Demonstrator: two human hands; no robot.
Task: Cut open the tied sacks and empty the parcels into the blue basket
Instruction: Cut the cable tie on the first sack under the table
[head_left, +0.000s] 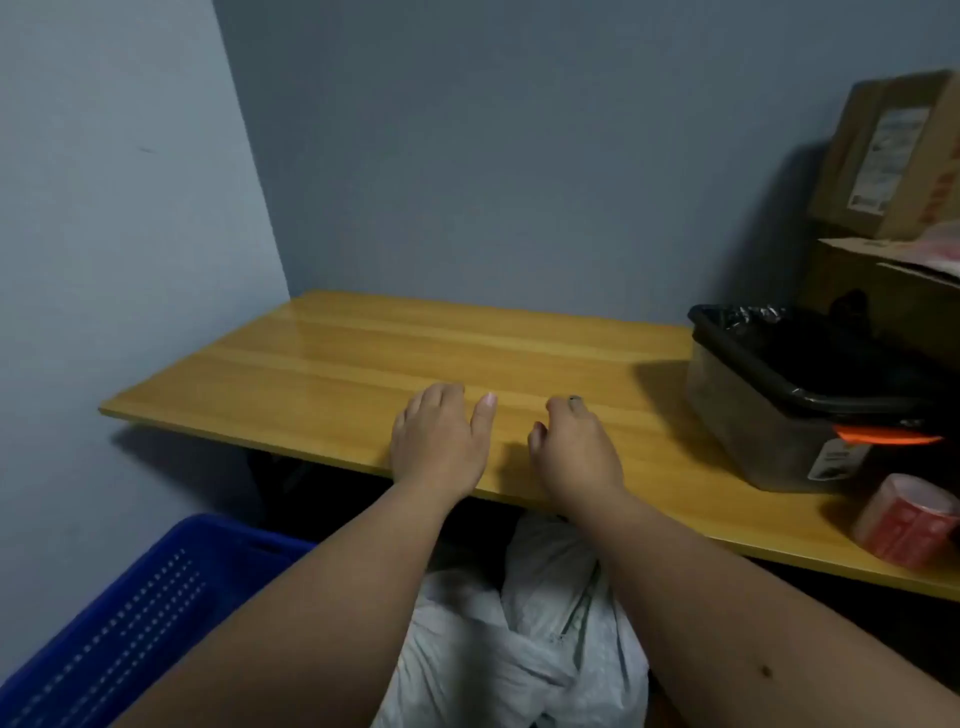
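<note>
both hands on wooden table (322, 358), holding nothing: left hand (439, 441) flat, fingers straight; right hand (574, 452) loosely curled. white sack (519, 649) lies under table's near edge, blue basket (119, 613) left of it. nxt: find cutter, slice just below knot. knot, cutter, parcels not visible.

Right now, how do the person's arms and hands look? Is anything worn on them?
Both forearms are bare as far as the picture shows: no sleeves, gloves, watch or bracelet. The left hand has a pale nail on the thumb. The right hand has one dark-looking fingertip, perhaps nail polish. A small dark spot marks the right forearm.
</note>
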